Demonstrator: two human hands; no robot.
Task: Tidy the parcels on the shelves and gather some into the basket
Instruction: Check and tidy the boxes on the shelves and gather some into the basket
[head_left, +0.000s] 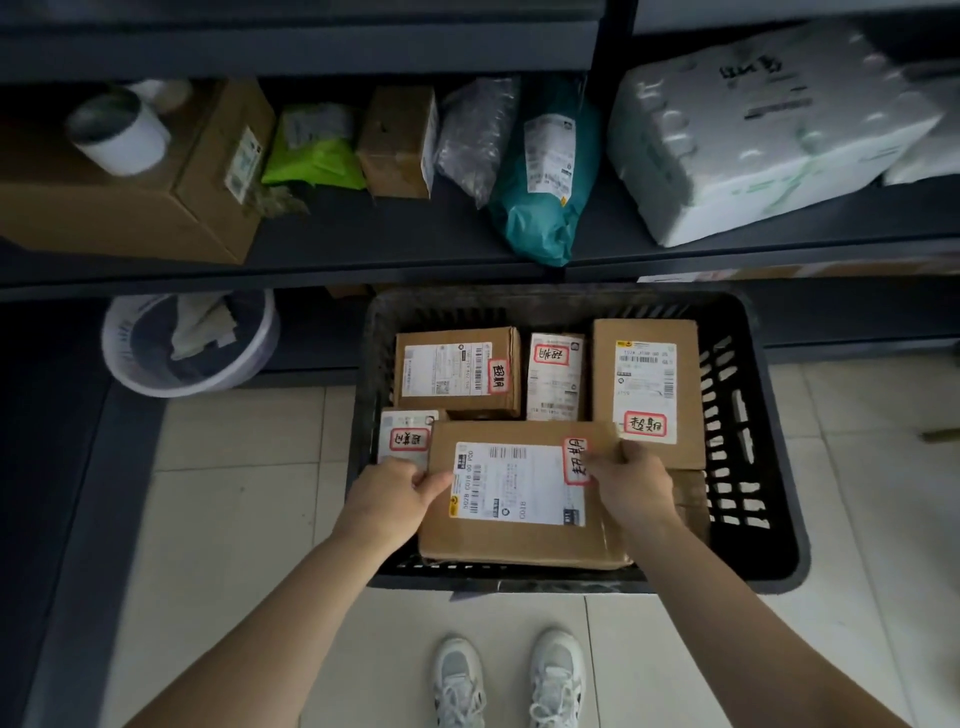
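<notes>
A black plastic basket stands on the tiled floor below the shelf and holds several labelled parcels. The nearest one is a flat cardboard box with a white shipping label. My left hand grips its left edge and my right hand grips its right edge, thumb on the red-bordered sticker. Behind it lie a brown box, a small white parcel, a tall brown box and a small parcel at the left.
The dark shelf above carries a large carton, a white cup, a green bag, a small box, a grey bag, a teal bag and white foam boxes. A white bin stands at the left.
</notes>
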